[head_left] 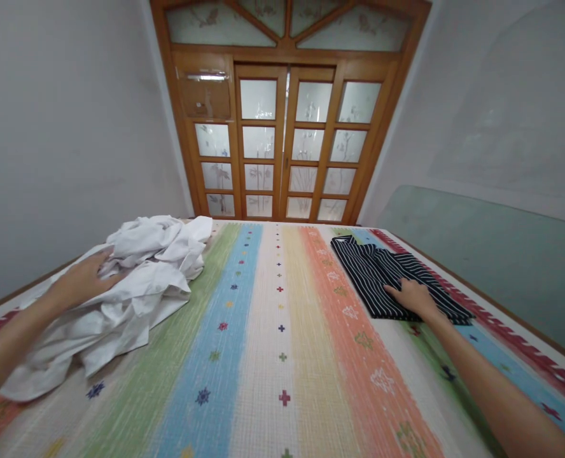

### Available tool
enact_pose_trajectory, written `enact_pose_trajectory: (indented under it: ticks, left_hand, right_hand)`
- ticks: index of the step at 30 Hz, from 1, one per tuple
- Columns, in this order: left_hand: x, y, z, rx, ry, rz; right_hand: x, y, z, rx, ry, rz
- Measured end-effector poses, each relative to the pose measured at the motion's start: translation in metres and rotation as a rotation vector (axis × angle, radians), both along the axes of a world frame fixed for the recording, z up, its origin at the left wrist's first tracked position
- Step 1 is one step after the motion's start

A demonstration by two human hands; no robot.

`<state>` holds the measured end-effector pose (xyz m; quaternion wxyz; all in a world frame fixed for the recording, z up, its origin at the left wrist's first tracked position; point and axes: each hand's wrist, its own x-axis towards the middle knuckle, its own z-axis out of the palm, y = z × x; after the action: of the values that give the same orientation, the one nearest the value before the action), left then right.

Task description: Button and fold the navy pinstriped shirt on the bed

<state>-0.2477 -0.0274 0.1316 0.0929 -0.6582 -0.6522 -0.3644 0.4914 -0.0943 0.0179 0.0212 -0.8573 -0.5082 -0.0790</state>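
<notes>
My left hand (pixel 89 275) lay on a rumpled heap of plain white fabric, a loose garment by the look of it (pixel 139 299), its thumb spread well away from the fingers and their tips among the folds; I could not tell whether it had any of the fabric pinched. The heap ran out beyond my fingertips, and back beneath my wrist towards me. My right hand (pixel 413 298) rested on a flat, neatly folded black garment with thin white stripes (pixel 366 270), thumb held apart and fingers relaxed, with no grip on it that I could see. Most of that bundle lay ahead of the hand and to both sides, its near edge just under my wrist. Between my hands stretched a long cloth banded in green, blue, cream, yellow and orange (pixel 263 381), bearing both garments. The step in hand, as I judged it, was handling the white one, as the striped one looked already folded; the next move seemed to call for finding its edges and spreading it smooth.
</notes>
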Motion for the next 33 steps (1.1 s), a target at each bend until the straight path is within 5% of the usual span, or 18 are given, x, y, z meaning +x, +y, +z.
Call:
enact_pose_trajectory:
  ticks: [3, 6, 10, 16, 24, 29, 33]
  left_hand:
    - [-0.01, -0.008, 0.003, -0.148, 0.196, 0.166]
    - [0.0, -0.024, 0.014, 0.09, 0.279, 0.198]
    - [0.035, -0.046, 0.025, 0.325, 0.276, -0.058]
    - [0.105, -0.059, 0.009, 0.24, 0.265, -0.513]
    - [0.218, -0.059, -0.04, 0.018, 0.296, -0.872]
    - [0.283, -0.063, -0.054, -0.118, 0.167, -0.947]
    - [0.315, -0.058, -0.068, -0.241, 0.158, -0.937]
  right_hand:
    - [-0.003, -0.001, 0.004, 0.01, -0.028, 0.033]
    - [-0.01, -0.005, 0.005, 0.083, -0.012, -0.107]
    - [-0.017, -0.011, -0.001, 0.195, -0.011, -0.241]
    - [-0.042, -0.006, -0.002, 0.181, -0.043, 0.001]
    - [-0.19, -0.019, -0.009, 0.314, 0.245, 0.653]
    - [-0.29, -0.074, -0.007, 0.235, 0.396, 1.061]
    - [-0.331, -0.109, 0.017, 0.063, 0.438, 1.468]
